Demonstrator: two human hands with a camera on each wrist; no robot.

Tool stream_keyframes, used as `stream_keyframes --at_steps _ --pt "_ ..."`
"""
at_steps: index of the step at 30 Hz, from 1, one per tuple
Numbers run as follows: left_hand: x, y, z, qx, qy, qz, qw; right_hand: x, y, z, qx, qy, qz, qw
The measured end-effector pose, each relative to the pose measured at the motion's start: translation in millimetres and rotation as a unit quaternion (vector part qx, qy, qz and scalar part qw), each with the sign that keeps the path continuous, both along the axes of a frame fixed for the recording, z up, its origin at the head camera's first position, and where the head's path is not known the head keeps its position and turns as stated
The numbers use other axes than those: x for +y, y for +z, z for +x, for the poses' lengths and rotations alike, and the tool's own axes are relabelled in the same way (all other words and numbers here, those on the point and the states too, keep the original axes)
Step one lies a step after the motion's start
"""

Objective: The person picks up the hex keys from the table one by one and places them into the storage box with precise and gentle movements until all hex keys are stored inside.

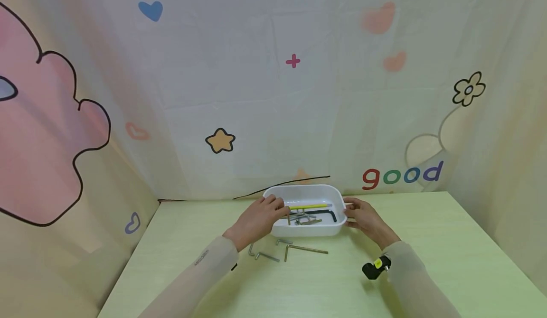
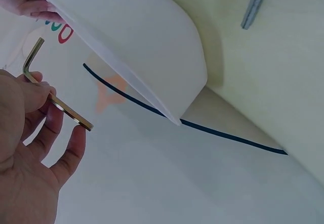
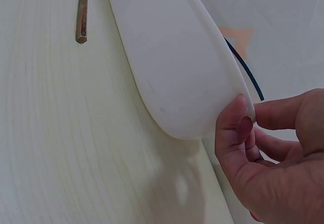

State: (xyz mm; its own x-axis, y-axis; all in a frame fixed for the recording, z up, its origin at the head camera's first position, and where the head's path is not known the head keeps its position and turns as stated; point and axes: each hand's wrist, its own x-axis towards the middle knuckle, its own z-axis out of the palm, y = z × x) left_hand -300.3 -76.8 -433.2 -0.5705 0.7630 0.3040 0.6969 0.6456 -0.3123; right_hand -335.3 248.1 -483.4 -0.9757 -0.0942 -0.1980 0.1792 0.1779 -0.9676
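Observation:
A white plastic bin (image 1: 309, 230) stands at the back of the table by the backdrop. My left hand (image 1: 259, 218) is at the bin's left end and holds a brass-coloured hex key (image 2: 73, 115) between thumb and fingers, as the left wrist view shows. With thumb and fingers my right hand (image 3: 281, 155) pinches the bin's rim at its right end. Inside the bin lie a yellow pencil-like stick (image 1: 309, 207), a black hex key (image 1: 332, 213) and several silver and brass-coloured metal pieces, partly hidden by one another and by my left hand.
In front of the bin lie a long brass-coloured hex key (image 1: 308, 249) and several small silver hex keys (image 1: 268, 257). A printed cloth (image 1: 256, 95) hangs behind the pale wood-grain table (image 1: 325, 289) and along its sides.

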Motion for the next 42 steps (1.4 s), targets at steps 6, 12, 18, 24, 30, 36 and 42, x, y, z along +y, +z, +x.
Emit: stream_keyframes --at_steps 6,12,18,24,30,36,42 --pt "8.7 6.0 -7.9 0.002 0.008 -0.01 0.9999 1 -0.6 -0.4 -0.003 -0.001 0.006 1.0" --pt "16.6 7.3 -14.8 -0.016 0.022 -0.013 0.9996 1 -3.5 1.4 -0.006 0.0 0.006 1.0" --pt "23.0 7.1 -23.5 -0.041 0.035 -0.011 0.9985 1 -2.2 1.7 -0.009 -0.001 0.001 1.0" --pt "27.8 6.1 -34.1 -0.077 0.054 -0.014 0.9955 2 -1.3 1.3 -0.015 -0.001 0.003 0.9999" --pt "32.7 1.8 -45.4 -0.09 0.069 -0.014 0.9934 1 -1.0 0.1 -0.012 -0.001 0.003 0.9999" --pt "36.4 -5.8 -52.2 -0.104 0.074 -0.01 0.9918 1 -0.6 -1.1 -0.014 -0.004 -0.002 0.9999" --pt "38.4 -13.4 -57.8 -0.099 0.079 -0.008 0.9919 1 0.8 -1.6 -0.014 -0.003 -0.004 0.9999"
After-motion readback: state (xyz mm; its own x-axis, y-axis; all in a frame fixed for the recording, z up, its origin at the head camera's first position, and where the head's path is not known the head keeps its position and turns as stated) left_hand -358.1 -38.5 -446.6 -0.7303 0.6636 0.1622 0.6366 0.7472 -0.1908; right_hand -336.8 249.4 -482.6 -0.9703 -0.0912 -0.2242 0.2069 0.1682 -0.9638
